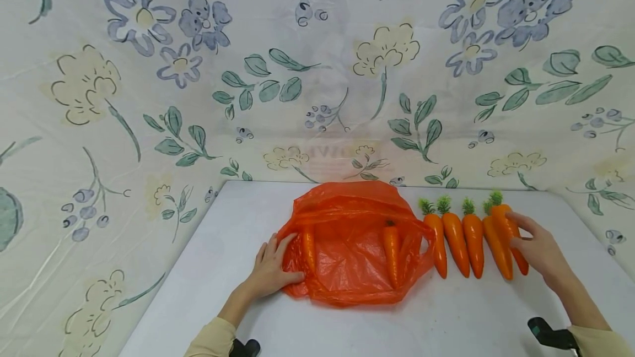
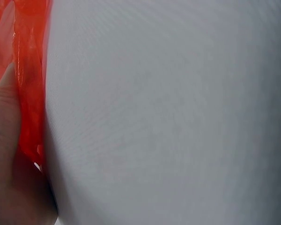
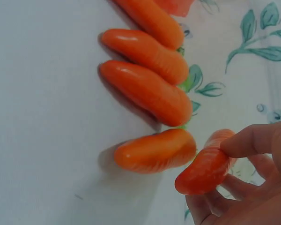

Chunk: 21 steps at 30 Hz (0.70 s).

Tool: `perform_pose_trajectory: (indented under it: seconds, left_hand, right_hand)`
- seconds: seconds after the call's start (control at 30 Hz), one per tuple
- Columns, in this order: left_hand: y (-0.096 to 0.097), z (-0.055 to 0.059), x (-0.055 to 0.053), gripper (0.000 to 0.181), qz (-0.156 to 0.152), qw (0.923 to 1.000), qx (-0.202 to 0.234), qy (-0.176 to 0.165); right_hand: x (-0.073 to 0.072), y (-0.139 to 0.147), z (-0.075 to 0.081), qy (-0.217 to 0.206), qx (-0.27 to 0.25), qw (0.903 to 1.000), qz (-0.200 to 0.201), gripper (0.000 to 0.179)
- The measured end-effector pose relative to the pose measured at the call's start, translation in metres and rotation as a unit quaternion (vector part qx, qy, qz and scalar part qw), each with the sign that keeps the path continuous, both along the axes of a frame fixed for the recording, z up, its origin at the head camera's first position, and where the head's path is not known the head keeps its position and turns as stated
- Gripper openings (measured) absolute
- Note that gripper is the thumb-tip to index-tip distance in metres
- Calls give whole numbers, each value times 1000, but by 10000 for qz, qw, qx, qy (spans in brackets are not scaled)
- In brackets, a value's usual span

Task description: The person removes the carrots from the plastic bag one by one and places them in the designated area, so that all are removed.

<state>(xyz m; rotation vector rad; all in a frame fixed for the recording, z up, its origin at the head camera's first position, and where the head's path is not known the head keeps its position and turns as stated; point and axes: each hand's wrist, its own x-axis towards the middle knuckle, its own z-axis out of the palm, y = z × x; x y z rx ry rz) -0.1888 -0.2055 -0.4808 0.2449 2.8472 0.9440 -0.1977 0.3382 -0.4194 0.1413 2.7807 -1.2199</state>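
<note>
A red plastic bag point(image 1: 347, 285) lies in the middle of the white table, with one carrot point(image 1: 308, 252) at its left side and another carrot point(image 1: 392, 255) at its right, both showing through the film. My left hand point(image 1: 270, 269) rests on the bag's left edge, fingers spread and thumb against the plastic. In the left wrist view the thumb point(image 2: 2, 112) lies along the crumpled bag point(image 2: 30, 79). At the right, my right hand point(image 1: 541, 247) pinches a carrot point(image 3: 208, 166) between thumb and fingers. The held carrot overlaps the rightmost carrot point(image 1: 496, 247) of a row.
Beside the bag lie more carrots, a left one point(image 1: 436, 247), a second point(image 1: 455, 244) and a third point(image 1: 473, 244), green tops pointing away. The nearest overlaps the bag's handle. A floral cloth point(image 1: 337, 142) rises behind the white table point(image 1: 446, 324).
</note>
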Motion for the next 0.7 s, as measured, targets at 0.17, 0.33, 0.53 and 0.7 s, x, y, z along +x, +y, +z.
perform_pose_trajectory:
  seconds: [0.17, 0.33, 0.53, 0.7]
  left_hand:
    - [0, 0, 0, 94, -19, 10000, 2, 15]
    - [0, 1, 0, 94, -27, 10000, -2, 4]
    - [0, 2, 2, 94, 10, 10000, 2, -40]
    - [1, 2, 2, 93, 68, 9999, -8, -74]
  right_hand:
    - [0, 8, -2, -74, 29, 9999, -75, 63]
    - [-1, 13, -6, -188, 38, 9996, -209, 63]
    - [-4, 16, -11, -360, 45, 9987, -353, 65]
    - [-5, 20, -14, -516, 17, 9975, -487, 66]
